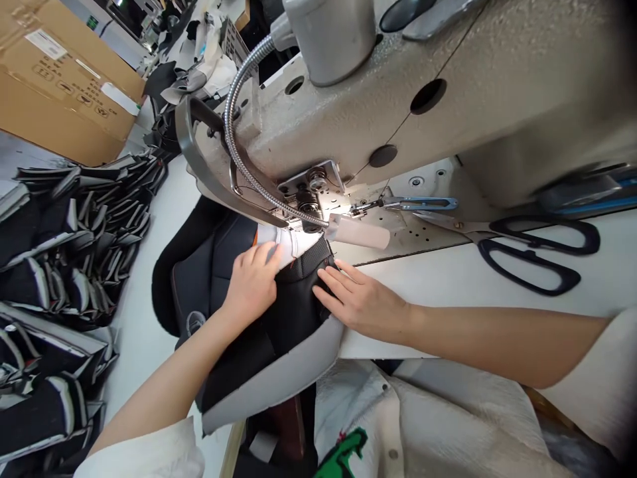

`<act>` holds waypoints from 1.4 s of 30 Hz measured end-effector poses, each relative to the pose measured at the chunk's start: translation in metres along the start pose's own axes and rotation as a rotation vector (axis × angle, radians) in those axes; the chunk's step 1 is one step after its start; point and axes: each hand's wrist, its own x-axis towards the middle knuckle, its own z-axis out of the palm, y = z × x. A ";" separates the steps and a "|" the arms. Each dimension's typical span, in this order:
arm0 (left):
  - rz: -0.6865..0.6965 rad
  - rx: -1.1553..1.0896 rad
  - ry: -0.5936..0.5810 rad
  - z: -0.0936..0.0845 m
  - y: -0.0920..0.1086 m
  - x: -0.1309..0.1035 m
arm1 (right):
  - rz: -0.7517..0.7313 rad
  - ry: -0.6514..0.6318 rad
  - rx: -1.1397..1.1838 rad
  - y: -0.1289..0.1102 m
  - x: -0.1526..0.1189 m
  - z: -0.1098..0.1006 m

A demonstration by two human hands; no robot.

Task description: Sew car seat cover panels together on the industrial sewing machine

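A black seat-cover piece (293,309) with a grey lining edge lies under the sewing machine's head (308,199). Bent over its left part, my left hand (253,282) has thumb and fingers drawn together on the material, beside a white strip (286,242). My right hand (365,302) rests along the cover's right edge, fingers stretched out and slightly apart, near a textured black band (316,257). Its thumb is hidden. The machine's lamp lights the needle area, where the needle itself cannot be made out clearly.
Black-handled scissors (530,255) and blue thread snips (423,203) lie right of the needle area. Stacks of black, light-edged pieces (79,245) fill the left side. A cardboard box (64,86) stands behind them. A flexible metal conduit (231,126) curves over the machine's front.
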 end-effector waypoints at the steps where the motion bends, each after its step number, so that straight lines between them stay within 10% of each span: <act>1: -0.022 0.005 0.013 0.000 -0.002 0.002 | 0.005 -0.017 -0.034 -0.003 0.001 0.001; 13: 0.026 -0.062 0.269 -0.002 -0.004 0.026 | -0.011 0.029 -0.066 -0.002 0.003 0.013; 24: 0.191 -0.278 -0.084 -0.020 0.036 0.034 | 0.011 0.036 -0.048 0.002 0.005 0.011; 42: 0.252 -0.402 0.146 -0.006 0.037 0.057 | 0.065 -0.134 -0.054 0.005 0.028 0.029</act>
